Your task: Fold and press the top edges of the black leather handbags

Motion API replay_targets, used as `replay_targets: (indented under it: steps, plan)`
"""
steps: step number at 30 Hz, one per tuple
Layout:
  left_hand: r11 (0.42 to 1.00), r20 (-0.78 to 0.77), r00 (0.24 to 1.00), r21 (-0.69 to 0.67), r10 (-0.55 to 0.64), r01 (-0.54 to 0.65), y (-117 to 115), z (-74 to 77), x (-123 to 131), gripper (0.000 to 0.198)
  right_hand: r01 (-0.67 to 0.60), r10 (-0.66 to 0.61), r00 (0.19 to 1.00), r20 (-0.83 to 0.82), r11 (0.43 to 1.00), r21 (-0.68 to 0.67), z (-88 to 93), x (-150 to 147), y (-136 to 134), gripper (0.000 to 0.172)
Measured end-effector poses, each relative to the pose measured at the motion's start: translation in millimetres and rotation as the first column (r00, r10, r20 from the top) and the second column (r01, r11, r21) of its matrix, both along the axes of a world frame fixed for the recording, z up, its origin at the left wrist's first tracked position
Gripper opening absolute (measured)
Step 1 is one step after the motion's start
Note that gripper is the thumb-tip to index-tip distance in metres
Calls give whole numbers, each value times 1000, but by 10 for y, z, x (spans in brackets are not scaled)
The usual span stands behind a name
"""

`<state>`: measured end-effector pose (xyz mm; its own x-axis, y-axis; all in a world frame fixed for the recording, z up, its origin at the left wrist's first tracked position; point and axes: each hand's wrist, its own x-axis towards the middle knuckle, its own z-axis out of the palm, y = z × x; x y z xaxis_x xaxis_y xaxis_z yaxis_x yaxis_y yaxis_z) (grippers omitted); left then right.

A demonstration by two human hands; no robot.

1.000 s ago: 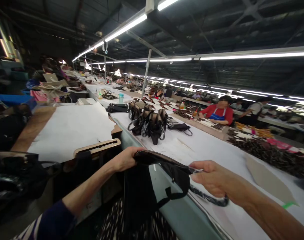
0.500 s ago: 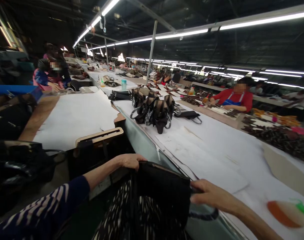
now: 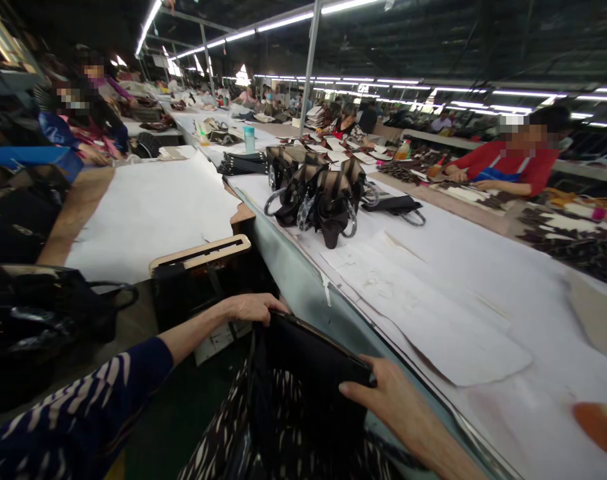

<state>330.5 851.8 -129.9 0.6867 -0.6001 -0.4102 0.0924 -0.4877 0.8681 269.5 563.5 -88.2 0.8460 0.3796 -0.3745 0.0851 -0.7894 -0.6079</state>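
While the black soft-fabric bag (image 3: pixel 313 367) is hanging near, over the black-and-white patterned lap cloth (image 3: pixel 223 430), the bare left hand (image 3: pixel 253 308) is pinching its left rim end and the bare right hand (image 3: pixel 390 390) is clasping the right end between thumb and fingers, apparently to draw the rim straight. Farther off, the dark handbags with plastic-wrapped handles (image 3: pixel 330 197) are sitting bunched, presumably for mutual support. The pale grey-green table side (image 3: pixel 293 260) is slanting close beyond the rim; the white sheet-covered table (image 3: pixel 448 287) is giving room at right, while the beige slotted frame (image 3: pixel 200 257) is bounding the left.
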Motion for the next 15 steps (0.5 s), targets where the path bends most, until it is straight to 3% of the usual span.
replay_targets:
  steps: [6, 10, 12, 15]
  plan:
    - [981, 174, 977, 130, 121, -145, 266, 138, -143, 51, -74, 77, 996, -50, 996, 58, 114, -16, 256, 23]
    - [920, 503, 827, 145, 250, -365, 98, 147, -493, 67, -36, 36, 997, -62, 999, -3, -12, 45, 226, 28]
    - [928, 600, 758, 67, 255, -365, -18, 156, -636, 61, -14, 13, 997, -69, 1000, -12, -65, 68, 178, 30]
    - [957, 595, 762, -38, 254, -289, -135, 173, -695, 48, -76, 80, 989, -128, 996, 36, -40, 90, 123, 30]
